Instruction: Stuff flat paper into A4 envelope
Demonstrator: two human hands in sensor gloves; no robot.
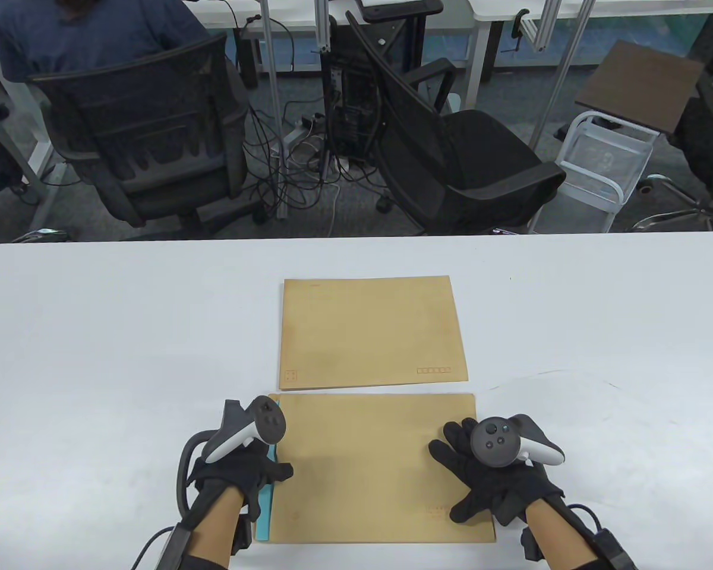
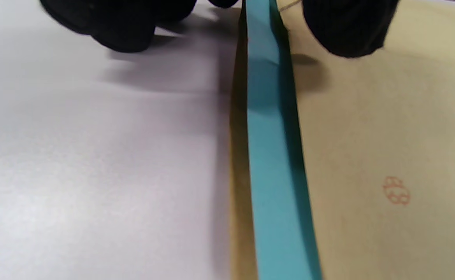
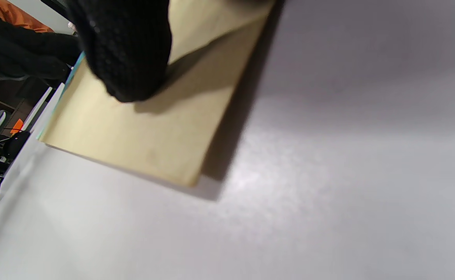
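A brown A4 envelope lies flat at the table's near edge. A strip of blue paper sticks out along its left side, and in the left wrist view the blue paper lies between the envelope's layers. My left hand sits at that left edge, thumb over the envelope and fingers on the table beside the strip, not pinching it. My right hand rests spread and flat on the envelope's right part; one finger presses the envelope.
A second brown envelope lies flat just beyond the near one, at the middle of the white table. Office chairs and cables stand on the floor past the table's far edge.
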